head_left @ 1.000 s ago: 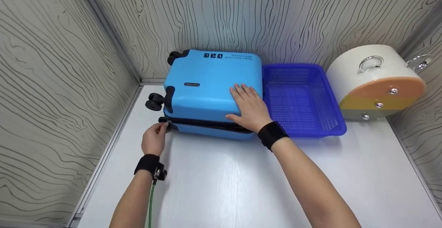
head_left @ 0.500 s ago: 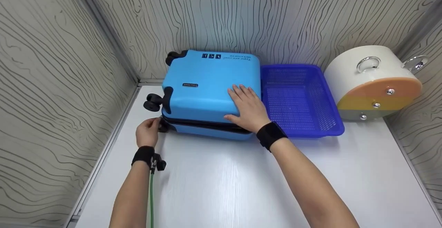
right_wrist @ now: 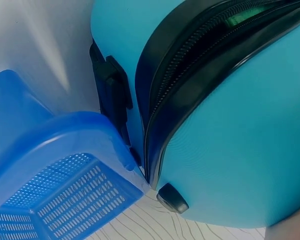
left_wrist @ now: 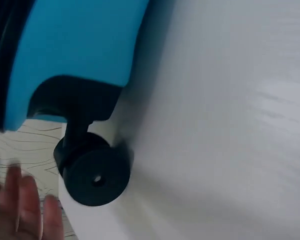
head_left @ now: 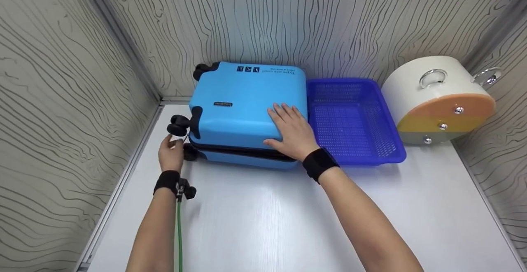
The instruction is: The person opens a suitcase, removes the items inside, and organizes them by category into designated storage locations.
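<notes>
A light blue hard-shell suitcase lies flat with its black wheels to the left. My right hand rests on its top near the front right, fingers spread. My left hand is by the left front corner, beside a black wheel. In the left wrist view its fingers look nearly straight and blurred. Whether the thumb touches the zipper there is hidden. Along the near side the zipper seam gapes. In the right wrist view, something green shows inside the zipper gap.
A blue perforated plastic basket stands against the suitcase's right side. Farther right is a white rounded box with orange, yellow and grey-green front bands, silver knobs and ring handles. Patterned walls close in the white table. A green cable trails from the left wrist.
My left hand, pinching at the zipper by the front left corner before, has moved left and away round the corner, its fingers spreading apart. The right hand stays on the suitcase.
</notes>
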Demonstrator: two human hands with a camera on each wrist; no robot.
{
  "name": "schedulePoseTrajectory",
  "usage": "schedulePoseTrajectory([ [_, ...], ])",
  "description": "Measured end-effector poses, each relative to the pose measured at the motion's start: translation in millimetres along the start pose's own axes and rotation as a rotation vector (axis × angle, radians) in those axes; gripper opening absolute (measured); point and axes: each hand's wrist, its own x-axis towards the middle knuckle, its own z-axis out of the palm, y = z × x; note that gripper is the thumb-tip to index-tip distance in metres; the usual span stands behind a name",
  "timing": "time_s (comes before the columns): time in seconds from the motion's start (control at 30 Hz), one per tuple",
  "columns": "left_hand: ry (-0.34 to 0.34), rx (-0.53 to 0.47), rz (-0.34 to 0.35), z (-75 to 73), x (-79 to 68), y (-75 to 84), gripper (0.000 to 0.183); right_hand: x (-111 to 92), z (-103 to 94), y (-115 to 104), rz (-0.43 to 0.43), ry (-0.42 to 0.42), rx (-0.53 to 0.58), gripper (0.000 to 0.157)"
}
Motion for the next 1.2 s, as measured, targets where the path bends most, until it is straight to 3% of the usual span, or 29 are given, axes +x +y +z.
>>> schedulePoseTrajectory([
  [0.1, 0.101, 0.008, 0.093, -13.4, -1.6, 8.6, 0.066, -0.2, 1.1, -0.2, -0.006, 0.012, 0.004, 0.094],
  [0.2, 0.145, 0.093, 0.291, -22.5, -5.3, 29.9, 0.069, 0.0, 1.6, -0.7, -0.005, 0.016, 0.01, 0.094],
  [0.27, 0.083, 0.189, 0.486, -20.2, -9.3, 48.4, 0.072, -0.8, 0.4, 0.2, 0.002, 0.014, 0.009, 0.094],
  [0.37, -0.084, 0.398, 0.778, -9.6, -16.2, 73.0, 0.078, -0.6, -1.6, 0.0, 0.012, 0.005, 0.01, 0.094],
  [0.43, -0.213, 0.544, 0.904, -0.4, -20.4, 84.1, 0.086, 0.0, -3.3, -1.6, 0.02, -0.004, 0.013, 0.094],
  [0.47, -0.272, 0.607, 0.933, 4.4, -21.9, 87.6, 0.09, 0.4, -4.0, -2.6, 0.024, -0.006, 0.016, 0.094],
  [0.53, -0.365, 0.71, 0.943, 12.5, -23.9, 91.0, 0.096, 0.7, -5.6, -5.3, 0.04, -0.019, 0.022, 0.094],
  [0.63, -0.413, 0.804, 0.887, 20.1, -24.3, 91.6, 0.101, 0.0, -7.4, -9.9, 0.058, -0.034, 0.036, 0.095],
  [0.77, -0.404, 0.849, 0.836, 22.0, -25.2, 92.6, 0.101, -2.3, -8.0, -14.1, 0.067, -0.043, 0.042, 0.095],
  [1.2, -0.377, 0.902, 0.809, 15.4, -43.3, 93.8, 0.101, -4.6, -3.8, -11.2, 0.016, -0.081, -0.049, 0.093],
])
